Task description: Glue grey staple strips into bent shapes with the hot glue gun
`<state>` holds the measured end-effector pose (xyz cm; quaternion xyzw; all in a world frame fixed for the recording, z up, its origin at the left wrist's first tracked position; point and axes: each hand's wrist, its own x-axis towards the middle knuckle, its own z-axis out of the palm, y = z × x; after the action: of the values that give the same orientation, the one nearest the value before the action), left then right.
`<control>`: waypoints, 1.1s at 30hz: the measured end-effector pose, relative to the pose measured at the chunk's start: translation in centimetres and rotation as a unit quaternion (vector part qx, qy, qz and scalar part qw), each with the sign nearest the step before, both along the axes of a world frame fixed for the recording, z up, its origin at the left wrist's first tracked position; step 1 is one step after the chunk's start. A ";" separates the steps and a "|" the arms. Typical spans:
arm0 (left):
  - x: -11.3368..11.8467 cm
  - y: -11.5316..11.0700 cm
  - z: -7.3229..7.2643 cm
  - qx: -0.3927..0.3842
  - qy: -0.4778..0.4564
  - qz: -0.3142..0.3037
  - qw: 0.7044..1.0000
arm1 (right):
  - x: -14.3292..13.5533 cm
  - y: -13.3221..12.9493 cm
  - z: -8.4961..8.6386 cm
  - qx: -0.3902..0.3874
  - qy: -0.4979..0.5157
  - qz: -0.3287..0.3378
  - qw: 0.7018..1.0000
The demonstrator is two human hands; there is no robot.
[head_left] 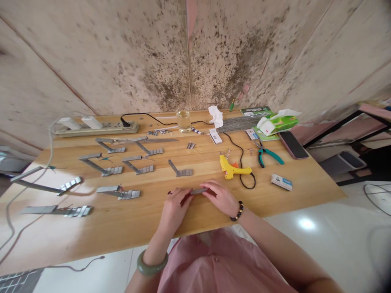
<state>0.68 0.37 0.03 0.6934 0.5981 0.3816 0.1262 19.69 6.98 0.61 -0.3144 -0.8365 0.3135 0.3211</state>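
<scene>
A short flat grey strip (198, 191) lies between my two hands, close above the table's near edge. My left hand (176, 205) pinches its left end, fingers curled. At the other end, my right hand (221, 197) is closed on the strip with thumb and fingertips. Just beyond them sits a grey bent piece (181, 169) made of a slanted strip and a segmented base. A yellow hot glue gun (233, 167) rests to the right of my right hand, and its cord curls beside it. Three small grey pieces (191, 145) lie farther back.
Several similar grey assemblies (130, 194) spread over the table's left half. A power strip (100, 129), a glass of liquid (183, 121) and a bundle of grey strips (241, 122) line the back. Teal-handled pliers (270, 154), a small box (281, 182) and a phone (293, 145) lie right.
</scene>
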 end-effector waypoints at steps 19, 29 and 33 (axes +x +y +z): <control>-1.0 0.0 0.2 -0.081 -0.202 0.125 0.968 | -0.1 -0.1 0.1 -0.076 0.060 -0.048 0.994; -1.3 -0.1 0.1 -0.093 -0.352 0.173 0.915 | -2.5 -0.8 1.9 0.034 -0.143 -0.039 0.988; -1.3 -0.1 0.2 -0.094 -0.359 0.179 0.911 | -3.7 -0.4 2.1 0.069 -0.199 -0.040 0.977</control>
<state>-0.58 0.27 0.28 0.3760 0.6595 0.5631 0.3264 15.96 6.57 2.66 -0.3808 -0.8900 0.1728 0.1815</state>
